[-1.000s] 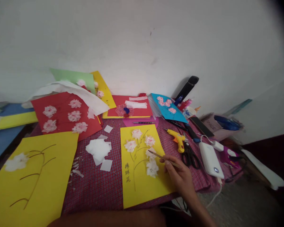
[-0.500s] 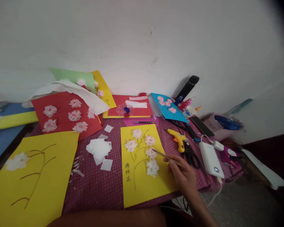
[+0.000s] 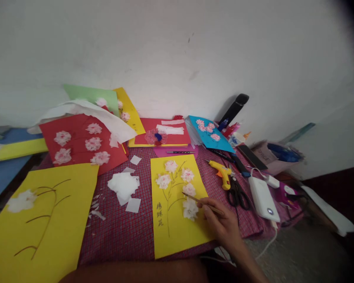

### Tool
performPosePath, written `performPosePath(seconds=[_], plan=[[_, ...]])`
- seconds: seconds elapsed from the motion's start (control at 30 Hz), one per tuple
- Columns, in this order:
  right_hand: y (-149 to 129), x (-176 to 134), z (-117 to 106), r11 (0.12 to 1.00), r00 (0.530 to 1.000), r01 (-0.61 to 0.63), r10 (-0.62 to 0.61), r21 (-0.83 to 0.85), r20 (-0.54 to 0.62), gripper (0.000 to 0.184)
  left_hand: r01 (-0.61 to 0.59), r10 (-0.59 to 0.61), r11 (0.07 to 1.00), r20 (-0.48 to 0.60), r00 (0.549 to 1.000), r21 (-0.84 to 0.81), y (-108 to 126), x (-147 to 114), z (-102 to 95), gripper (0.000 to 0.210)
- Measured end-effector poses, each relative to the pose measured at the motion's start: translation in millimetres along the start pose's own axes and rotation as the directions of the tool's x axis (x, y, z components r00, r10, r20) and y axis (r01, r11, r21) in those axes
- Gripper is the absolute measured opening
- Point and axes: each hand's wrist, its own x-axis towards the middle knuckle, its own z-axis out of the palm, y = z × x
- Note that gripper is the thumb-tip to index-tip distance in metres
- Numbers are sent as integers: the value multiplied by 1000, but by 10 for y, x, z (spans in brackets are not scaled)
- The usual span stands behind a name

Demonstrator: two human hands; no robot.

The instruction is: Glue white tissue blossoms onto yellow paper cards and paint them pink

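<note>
My right hand (image 3: 220, 220) is closed around a thin paintbrush (image 3: 202, 201) over a yellow sheet (image 3: 179, 239). The brush tip is beside the lower right paper blossoms; whether it touches one I cannot tell. Several ruffled blossoms sit on this sheet along a drawn stem, most of them tinted pink. The lowest blossom (image 3: 190, 209), close to my fingers, is nearly all white. Dark handwritten characters (image 3: 159, 214) run down the sheet's left side. A bare forearm (image 3: 141, 272) crosses the bottom edge; my left hand is out of view.
Left of the sheet lie white paper squares (image 3: 124, 185) and a second yellow sheet (image 3: 61, 243). To the right are a yellow glue gun (image 3: 222, 173), black scissors (image 3: 237, 192) and a white power bank (image 3: 262, 198). A blue card (image 3: 215, 127) leans behind.
My right hand has shifted slightly left and down with the paintbrush. Its tip has moved from the pink-tinted blossom to that blossom's lower left side.
</note>
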Motion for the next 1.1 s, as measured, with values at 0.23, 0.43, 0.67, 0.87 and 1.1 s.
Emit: performPosePath(seconds=[0.23,0.43,0.67,0.87,1.1], plan=[[35,-65,-39,999,1000,-17,17,38,3,21,-4,3,1000,37,999,28,-18,34,88,23],[32,-98,-59,996,998,-26,31,87,-61,20,-2,0,999,38,999,41,-31,55,140,21],[-7,-94,-56,994,994,-32,42,102,-99,20,-3,2,999,21,1000,34,-54,38,161,24],[-36,-97,-46,992,992,-44,57,119,-112,21,-2,1,1000,22,1000,25,-55,37,168,24],[-29,-74,-33,988,981,-40,68,150,-182,22,16,-16,1000,11,1000,23,-44,20,147,22]])
